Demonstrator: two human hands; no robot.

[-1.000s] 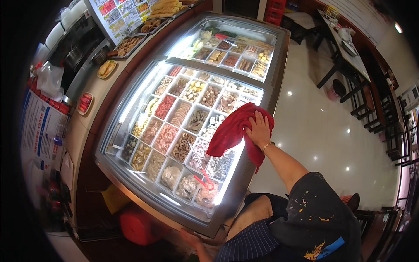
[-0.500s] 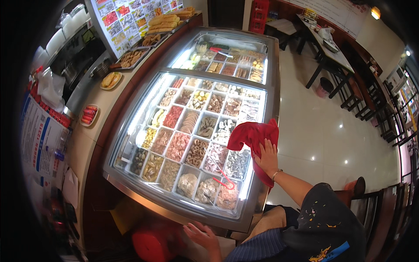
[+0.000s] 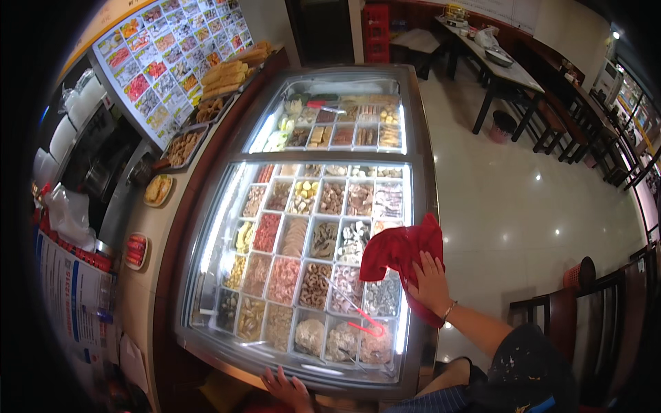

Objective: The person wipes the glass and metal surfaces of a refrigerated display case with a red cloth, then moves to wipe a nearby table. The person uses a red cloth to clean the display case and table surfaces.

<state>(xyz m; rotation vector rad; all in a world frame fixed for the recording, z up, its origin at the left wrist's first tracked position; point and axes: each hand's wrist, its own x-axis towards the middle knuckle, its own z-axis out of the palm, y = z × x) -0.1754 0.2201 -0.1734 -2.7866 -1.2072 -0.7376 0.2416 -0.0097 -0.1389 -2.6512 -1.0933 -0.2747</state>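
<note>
My right hand presses a bunched red cloth against the right edge of a glass-topped display freezer, and part of the cloth spreads over the glass. Its fingers lie over the fabric; the thumb side is partly hidden. My left hand is at the freezer's front edge, fingers apart and nothing in it. Beneath the glass, white compartments hold sliced meats, offal, mushrooms and other foods. Tongs with red handles lie over the near right compartments.
On the left counter stand a plate of red sausages, a plate of yellow food and a tray of brown pieces. Fried dough sticks are piled farther back. Tables and benches line the right, with a bin on the tiled floor.
My left hand has come up to the freezer's front edge from below it. The right hand stays on the cloth at the right edge. The whole view has shifted, so the freezer appears lower.
</note>
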